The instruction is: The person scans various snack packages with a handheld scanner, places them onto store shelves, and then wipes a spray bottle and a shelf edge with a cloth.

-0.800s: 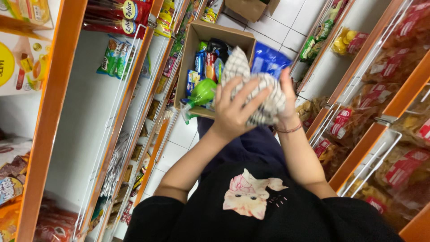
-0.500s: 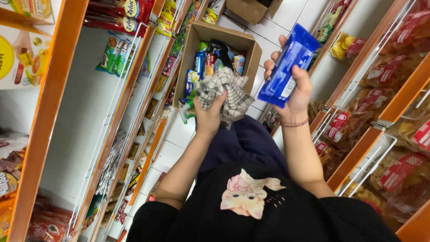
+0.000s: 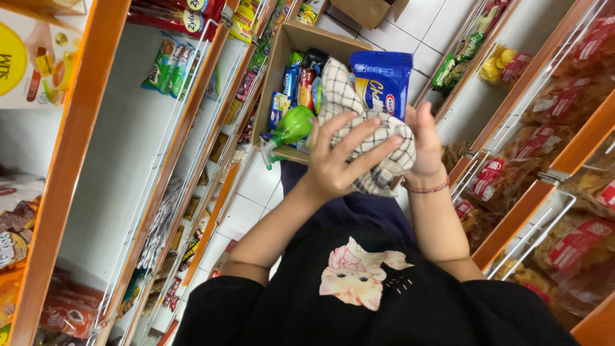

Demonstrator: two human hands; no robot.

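Orange-framed shelving, two runs: one [image 3: 96,160] down the left of the frame with white wire fronts, holding green packets at upper left and red and orange bags at lower left; one [image 3: 544,173] down the right, stocked with red-labelled snack bags. White tile floor [image 3: 442,25] between them, top centre.

Cardboard box [image 3: 282,70], one, open, upper centre, partly hidden by the hands; a second box [image 3: 365,9] is cut off by the top edge.

Blue packet [image 3: 382,80], one, upright at upper centre, gripped at its lower edge by the right hand [image 3: 426,144].

Checked cloth [image 3: 365,128], one, white and grey, bunched against the packet; left hand [image 3: 336,163] spread over it, fingers pressing it down.

Green spray bottle [image 3: 288,128], one, lying in the box's near left corner, nozzle over the rim.

Small packets inside the box, several; exact count cannot be told.
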